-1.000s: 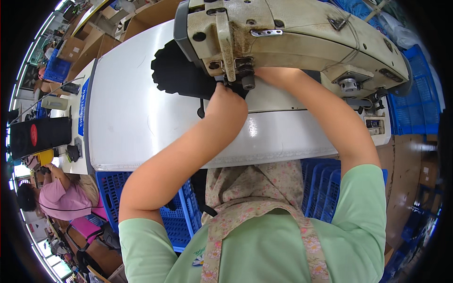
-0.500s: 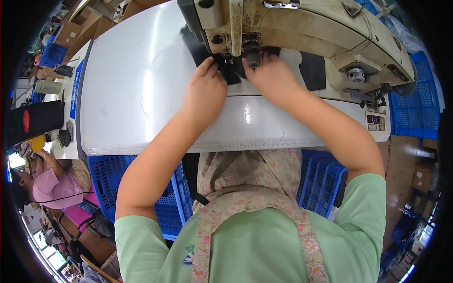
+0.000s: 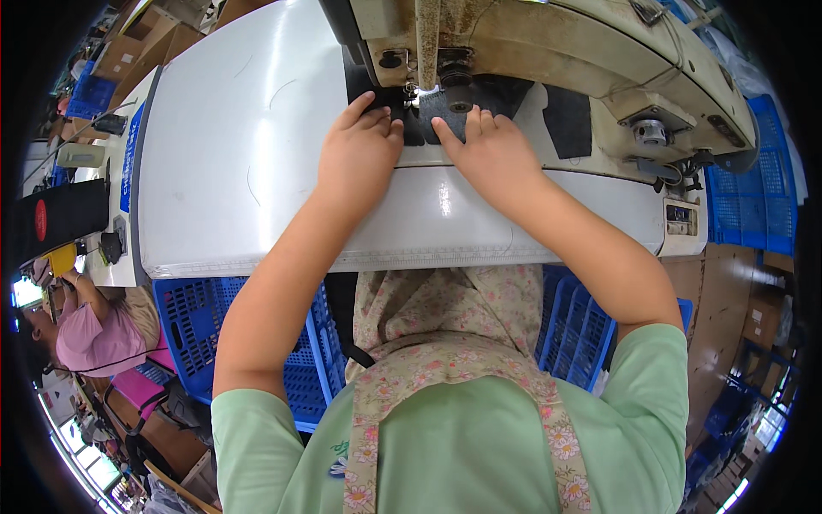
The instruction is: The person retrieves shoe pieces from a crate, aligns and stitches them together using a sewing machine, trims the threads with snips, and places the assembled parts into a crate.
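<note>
Dark fabric lies under the needle area of a worn cream sewing machine [image 3: 548, 51]. My left hand [image 3: 358, 158] presses its spread fingertips on the black fabric piece [image 3: 364, 79] left of the needle. On the right, my right hand [image 3: 497, 152] rests its thumb and fingertips, apart, on a dark grey fabric piece [image 3: 443, 122] just in front of the presser foot [image 3: 413, 96]. Neither hand grips the cloth; both lie on top of it. The far part of the fabric is hidden behind the machine head.
Another dark fabric piece [image 3: 567, 124] lies on the machine bed to the right. Loose threads lie on the white table [image 3: 223, 171]. Blue crates stand below the table [image 3: 184, 330] and at the right [image 3: 749, 193]. A person in pink [image 3: 90, 343] sits at the far left.
The dark grey face of the fabric now shows between my hands. My left hand has shifted slightly left and its fingers have spread. My right hand's fingers have drawn back toward me from beside the machine head.
</note>
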`<state>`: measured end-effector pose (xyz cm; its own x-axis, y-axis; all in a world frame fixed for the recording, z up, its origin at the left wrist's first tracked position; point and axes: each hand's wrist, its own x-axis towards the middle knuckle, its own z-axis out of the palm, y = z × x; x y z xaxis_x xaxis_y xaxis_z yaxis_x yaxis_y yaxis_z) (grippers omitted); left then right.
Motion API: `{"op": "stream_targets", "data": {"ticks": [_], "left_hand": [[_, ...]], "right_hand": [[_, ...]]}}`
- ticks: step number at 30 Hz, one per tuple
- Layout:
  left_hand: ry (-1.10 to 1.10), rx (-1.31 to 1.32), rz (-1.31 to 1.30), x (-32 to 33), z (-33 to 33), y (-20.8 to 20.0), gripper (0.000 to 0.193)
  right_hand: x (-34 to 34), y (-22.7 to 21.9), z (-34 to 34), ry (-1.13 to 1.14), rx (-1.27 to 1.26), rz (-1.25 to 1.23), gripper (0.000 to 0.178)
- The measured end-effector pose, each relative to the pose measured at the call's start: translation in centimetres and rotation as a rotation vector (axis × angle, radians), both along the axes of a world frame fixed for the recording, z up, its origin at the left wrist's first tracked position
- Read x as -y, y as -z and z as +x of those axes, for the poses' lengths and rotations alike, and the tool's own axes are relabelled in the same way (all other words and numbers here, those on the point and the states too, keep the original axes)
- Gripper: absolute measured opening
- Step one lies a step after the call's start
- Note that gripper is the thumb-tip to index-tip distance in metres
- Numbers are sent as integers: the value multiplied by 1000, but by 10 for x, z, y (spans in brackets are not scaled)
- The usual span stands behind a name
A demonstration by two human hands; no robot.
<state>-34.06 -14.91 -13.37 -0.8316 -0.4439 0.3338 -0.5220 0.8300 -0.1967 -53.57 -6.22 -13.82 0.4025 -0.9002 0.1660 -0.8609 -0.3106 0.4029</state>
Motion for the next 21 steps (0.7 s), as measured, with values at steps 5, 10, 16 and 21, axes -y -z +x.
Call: {"op": "stream_targets", "data": {"ticks": [5,10,16,21], "left_hand": [[38,-105,-63,1,1,6,15],[8,-4,-35,1,-2,3,25],[65,-2,-17,12,4,-3,24],[117,-100,83,13,9,3,23]], "right_hand": [[1,-3,5,23,-65,21,49],[0,0,2,14,-64,-32,49],[4,-4,2,2,-27,6,47],[5,0,-7,-74,30,-20,42]]}}
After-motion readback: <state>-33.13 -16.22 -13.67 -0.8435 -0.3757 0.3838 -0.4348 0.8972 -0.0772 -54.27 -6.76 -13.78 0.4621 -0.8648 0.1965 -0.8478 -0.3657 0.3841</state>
